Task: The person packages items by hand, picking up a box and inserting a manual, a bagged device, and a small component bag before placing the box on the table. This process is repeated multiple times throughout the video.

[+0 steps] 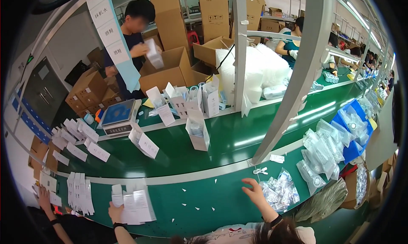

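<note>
My left hand is at the left edge of a flattened white carton, its fingers closed on that edge. The carton lies among others like it on the green table, and its upper part is slightly blurred. My right hand is raised over the table with its fingers apart and nothing in it. Beside it are a clear bag of small silvery packets and a coiled white cable. Several small white paper triangles lie scattered between my hands.
A second stack of flat white cartons lies left, near a co-worker's hand. Open white boxes stand on the green conveyor beyond. A metal post rises at right, near bubble-wrapped bags and a blue bin.
</note>
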Action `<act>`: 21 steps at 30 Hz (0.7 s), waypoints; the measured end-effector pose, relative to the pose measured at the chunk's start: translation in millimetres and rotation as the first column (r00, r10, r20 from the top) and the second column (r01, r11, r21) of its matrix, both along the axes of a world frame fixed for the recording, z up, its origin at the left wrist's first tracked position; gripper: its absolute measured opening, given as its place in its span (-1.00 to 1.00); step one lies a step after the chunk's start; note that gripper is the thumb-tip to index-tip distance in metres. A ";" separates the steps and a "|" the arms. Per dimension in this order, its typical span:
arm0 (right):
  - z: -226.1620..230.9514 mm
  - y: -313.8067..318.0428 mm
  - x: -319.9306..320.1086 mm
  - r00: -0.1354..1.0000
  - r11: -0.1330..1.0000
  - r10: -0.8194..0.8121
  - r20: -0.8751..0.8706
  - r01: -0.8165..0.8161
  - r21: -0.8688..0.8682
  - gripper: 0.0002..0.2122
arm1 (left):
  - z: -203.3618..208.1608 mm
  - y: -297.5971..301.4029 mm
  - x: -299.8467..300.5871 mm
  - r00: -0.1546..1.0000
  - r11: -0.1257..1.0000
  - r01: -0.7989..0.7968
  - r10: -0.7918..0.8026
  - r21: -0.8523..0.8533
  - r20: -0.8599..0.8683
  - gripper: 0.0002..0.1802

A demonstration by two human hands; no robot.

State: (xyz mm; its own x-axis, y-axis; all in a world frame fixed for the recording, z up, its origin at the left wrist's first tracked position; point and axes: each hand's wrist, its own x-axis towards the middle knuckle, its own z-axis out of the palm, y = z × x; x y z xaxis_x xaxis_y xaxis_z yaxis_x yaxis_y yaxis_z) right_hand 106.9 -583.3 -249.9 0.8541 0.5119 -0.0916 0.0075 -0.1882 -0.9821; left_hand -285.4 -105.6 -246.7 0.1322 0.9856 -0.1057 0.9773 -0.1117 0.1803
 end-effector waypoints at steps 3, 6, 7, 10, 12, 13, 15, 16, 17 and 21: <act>0.8 5.7 -21.4 0.992 0.994 0.106 -0.070 -0.107 -0.004 -0.64 | 3.6 -45.5 31.9 0.993 0.994 0.051 -0.041 -0.093 0.109 -0.16; -3.1 39.1 -36.5 0.934 0.934 0.350 0.079 -0.340 -0.112 -0.54 | -9.0 -106.0 73.5 0.989 0.987 0.145 -0.144 -0.063 0.024 -0.24; -11.5 49.1 -40.4 0.894 0.903 0.418 0.161 -0.389 -0.181 -0.46 | -0.7 -133.6 101.9 0.982 0.976 0.188 -0.185 -0.110 0.037 -0.19; -27.0 75.0 -60.8 0.906 0.907 0.392 0.162 -0.351 -0.234 -0.32 | 10.1 -209.7 176.4 0.959 0.932 0.265 -0.282 -0.247 -0.036 -0.01; -20.4 84.2 -67.0 0.917 0.866 0.307 0.256 -0.157 -0.474 -0.25 | 3.1 -232.8 194.8 0.933 0.916 0.330 -0.353 -0.229 -0.070 0.00; -24.3 86.5 -68.0 0.932 0.869 0.268 0.246 -0.124 -0.479 -0.25 | -3.5 -238.3 192.4 0.949 0.938 0.291 -0.308 -0.187 -0.067 0.00; -35.0 88.6 -64.2 0.919 0.948 0.254 0.301 -0.175 -0.266 -0.23 | -13.2 -247.0 191.3 0.971 0.968 0.227 -0.233 -0.110 -0.047 0.02; -37.5 92.4 -62.9 0.934 0.954 0.201 0.294 -0.119 -0.277 -0.23 | -7.4 -244.6 190.1 0.973 0.959 0.223 -0.231 -0.176 -0.027 0.02; -39.9 94.0 -60.6 0.953 0.962 0.223 0.205 -0.181 -0.205 -0.21 | 5.9 -243.8 189.1 0.974 0.946 0.213 -0.225 -0.243 -0.021 0.02; -29.7 68.7 -42.3 0.954 0.955 0.298 0.034 -0.298 -0.004 -0.21 | 1.2 -234.9 191.4 0.888 0.892 0.452 -0.452 0.028 0.077 -0.09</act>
